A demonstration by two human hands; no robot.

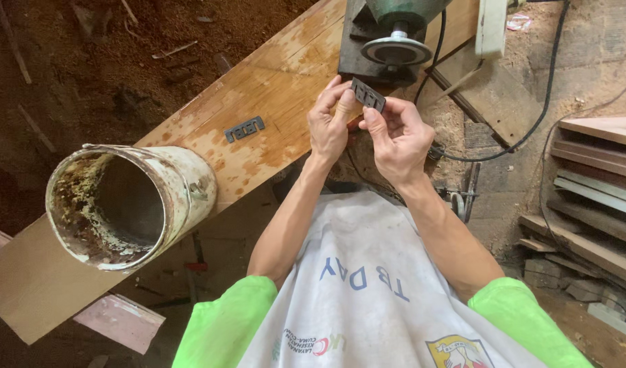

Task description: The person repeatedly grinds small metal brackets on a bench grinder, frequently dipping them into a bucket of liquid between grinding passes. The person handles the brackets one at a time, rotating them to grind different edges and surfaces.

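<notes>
Both hands up over the plank (272,88), just short of the grinder (394,34) at its far end. Left hand (328,123) pinching a small dark plate (368,94) by its near-left edge, thumb and fingertips closed on it. Right hand (397,140) gripping the same plate from the other side, thumb underneath and forefinger curled over the top. Plate held tilted in the air, clear of the plank, slotted with a few cut-outs, right in front of the grinder's round disc (397,50). A second plate (245,129), same dark slotted sort, lying flat on the plank to the left of the hands, well apart from them. Rusty bucket (122,204) on its side at the plank's near end, open mouth facing the camera, crusted inside with what looks like dried residue, hard to say more. Black cable (531,129) looping away right of the grinder across a dusty floor. Stacked boards (592,191) further right, past the cable. Sawdust (88,68) thick on the ground left of the plank. White apron (367,286) and bright green sleeves (224,320) at the bottom of the view.
</notes>
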